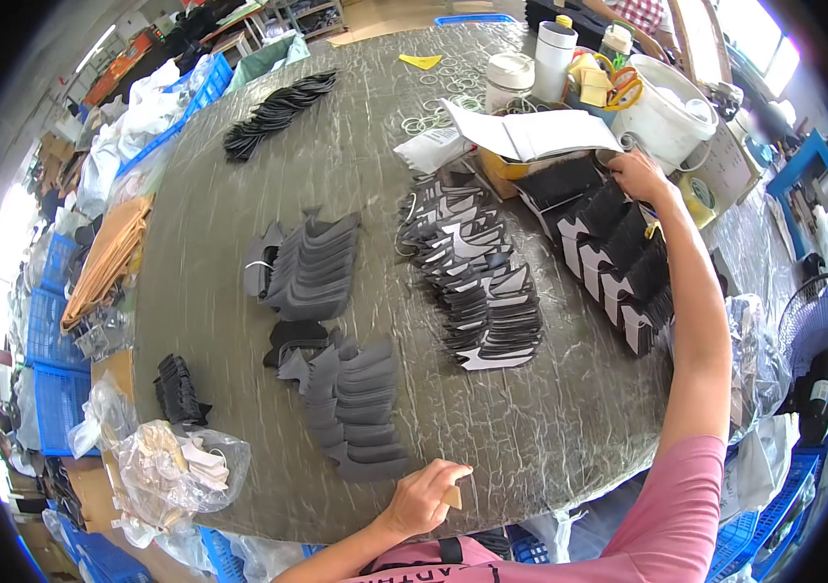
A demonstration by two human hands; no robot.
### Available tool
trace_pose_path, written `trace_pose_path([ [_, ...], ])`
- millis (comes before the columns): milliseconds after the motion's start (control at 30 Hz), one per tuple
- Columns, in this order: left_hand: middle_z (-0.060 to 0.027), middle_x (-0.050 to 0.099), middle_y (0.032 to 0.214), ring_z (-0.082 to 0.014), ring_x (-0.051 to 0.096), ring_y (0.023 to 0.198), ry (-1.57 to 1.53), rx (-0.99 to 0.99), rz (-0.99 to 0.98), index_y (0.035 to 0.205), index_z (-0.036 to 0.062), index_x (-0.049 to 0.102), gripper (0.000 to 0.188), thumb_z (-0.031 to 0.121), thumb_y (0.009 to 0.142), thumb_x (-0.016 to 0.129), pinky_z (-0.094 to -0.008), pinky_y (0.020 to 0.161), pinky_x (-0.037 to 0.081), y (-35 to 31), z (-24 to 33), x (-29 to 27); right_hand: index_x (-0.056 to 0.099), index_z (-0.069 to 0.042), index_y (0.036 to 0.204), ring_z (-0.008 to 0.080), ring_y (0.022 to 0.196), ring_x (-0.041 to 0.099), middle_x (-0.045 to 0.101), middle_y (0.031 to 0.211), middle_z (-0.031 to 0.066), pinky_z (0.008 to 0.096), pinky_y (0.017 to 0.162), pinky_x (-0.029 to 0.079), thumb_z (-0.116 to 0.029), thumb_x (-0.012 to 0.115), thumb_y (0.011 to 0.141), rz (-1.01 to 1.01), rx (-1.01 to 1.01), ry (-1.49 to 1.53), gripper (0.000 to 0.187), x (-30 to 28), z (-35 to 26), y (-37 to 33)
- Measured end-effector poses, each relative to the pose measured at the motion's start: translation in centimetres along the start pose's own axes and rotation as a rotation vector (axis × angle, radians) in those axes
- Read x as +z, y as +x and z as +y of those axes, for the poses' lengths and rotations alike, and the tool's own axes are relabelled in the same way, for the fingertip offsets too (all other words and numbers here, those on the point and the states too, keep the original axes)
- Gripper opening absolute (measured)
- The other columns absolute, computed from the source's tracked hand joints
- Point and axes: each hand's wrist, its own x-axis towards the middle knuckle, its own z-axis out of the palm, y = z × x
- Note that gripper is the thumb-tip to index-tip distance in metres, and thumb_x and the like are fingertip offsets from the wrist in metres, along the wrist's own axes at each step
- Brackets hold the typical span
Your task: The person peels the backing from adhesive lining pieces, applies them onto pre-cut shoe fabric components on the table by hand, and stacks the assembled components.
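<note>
My left hand (425,500) is closed near the table's front edge, with a small tan piece (453,497) showing between its fingers. At the far right my right hand (639,175) has its fingers curled down at the top end of a row of overlapping black and white cut pieces (598,248), beside the open booklet (540,134). What those fingertips hold, if anything, is hidden. Nearest my left hand lies a fanned stack of dark grey cut pieces (360,408). Another grey stack (312,262) sits beyond it, and a long row of black and white pieces (477,282) lies in the middle.
A white bucket (661,112), a white jar (509,83) and orange-handled scissors (625,94) stand at the back right. Pale rings (453,83) are scattered nearby. Black pieces (278,115) lie at the back left, a clear bag (185,466) at the front left. A fan (812,340) stands right.
</note>
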Motion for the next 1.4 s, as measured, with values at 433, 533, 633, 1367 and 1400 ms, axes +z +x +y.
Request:
trace_pose_path([
  [433,-0.0073,0.060,0.101,-0.0312,0.065,0.082,-0.044,0.033,-0.024,0.117,0.0114,0.057,0.046,-0.004,0.074,0.061,-0.0385,0.070,0.054,-1.2,-0.6,-0.1,0.071,-0.003,0.091,0.0421,0.092,0.065,0.068,0.094,0.0248,0.0496,0.083,0.051,-0.013,0.054,0.074,-0.106,0.115,-0.039,0.026,3.8,5.2,1.0],
  [533,-0.0075,0.060,0.101,-0.0320,0.064,0.082,-0.046,0.022,0.013,0.117,0.0118,0.056,0.044,-0.002,0.076,0.062,-0.0398,0.070,0.053,-1.3,-0.6,0.1,0.071,-0.002,0.087,0.0427,0.090,0.064,0.068,0.090,0.0233,0.0487,0.082,0.050,-0.007,0.057,0.071,-0.059,0.037,0.060,0.022,3.4,3.2,1.6],
  [633,-0.0078,0.059,0.102,-0.0321,0.064,0.085,-0.062,0.019,0.003,0.119,0.0118,0.054,0.044,-0.002,0.078,0.062,-0.0404,0.070,0.053,-1.3,-0.7,0.2,0.069,-0.002,0.082,0.0422,0.087,0.062,0.065,0.085,0.0198,0.0471,0.080,0.050,0.000,0.061,0.067,0.176,0.007,0.116,0.017,2.3,1.0,0.7],
  [1367,-0.0123,0.054,0.120,-0.0188,0.063,0.092,-1.049,-0.359,-0.029,0.132,0.0057,0.042,0.036,0.012,0.097,0.044,-0.0299,0.073,0.055,-0.9,-2.8,-2.4,0.061,0.000,0.080,0.0134,0.072,0.056,0.058,0.081,0.0069,0.0301,0.069,0.051,-0.020,0.064,0.094,1.090,0.169,0.486,0.025,-9.3,-9.9,-22.2],
  [1400,-0.0129,0.055,0.122,-0.0189,0.064,0.093,-1.143,-0.383,-0.040,0.133,0.0048,0.042,0.037,0.018,0.098,0.045,-0.0307,0.074,0.055,-1.5,-3.1,-3.1,0.060,0.001,0.084,0.0146,0.079,0.057,0.058,0.089,0.0076,0.0306,0.073,0.052,-0.012,0.062,0.094,1.082,0.203,0.769,0.016,-7.7,-12.1,-24.8],
])
